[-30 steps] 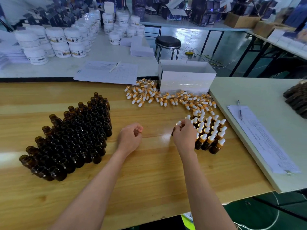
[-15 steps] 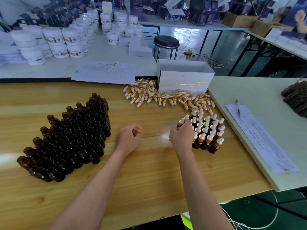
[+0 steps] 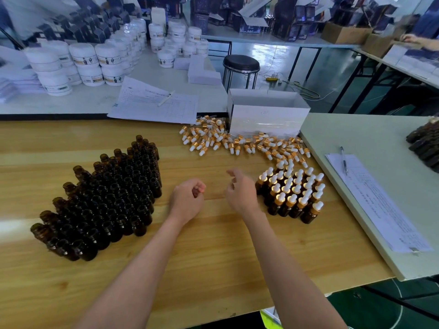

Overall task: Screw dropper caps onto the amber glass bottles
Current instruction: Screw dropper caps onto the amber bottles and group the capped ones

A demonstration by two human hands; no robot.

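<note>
Both hands are out over the wooden table (image 3: 213,257), on the near side of the white box (image 3: 266,115). Left hand (image 3: 187,201) is balled into a loose fist resting on the wood, and nothing shows inside it. Right hand (image 3: 241,192) is empty, fingers spread and a bit curled, nearer the box than the left one.

Just beside the right hand, straight toward the camera from the box, is the block of capped bottles (image 3: 294,195): amber glass, gold collars, white rubber bulbs, all standing upright and packed tight. The uncapped bottles (image 3: 107,200) are a much bigger dark cluster well off to the box's left and nearer the camera, past the left hand, mouths open.

The loose dropper caps (image 3: 237,141) lie scattered right against the box's front wall, trailing from its left corner toward the capped bunch.

Farther out: a paper form (image 3: 154,103) with a pen on it sits just left of the box, white jars (image 3: 83,62) are stacked far left behind it, a black stool (image 3: 241,62) stands right behind it, and another sheet (image 3: 375,203) with a pen is on the pale table to its right.
</note>
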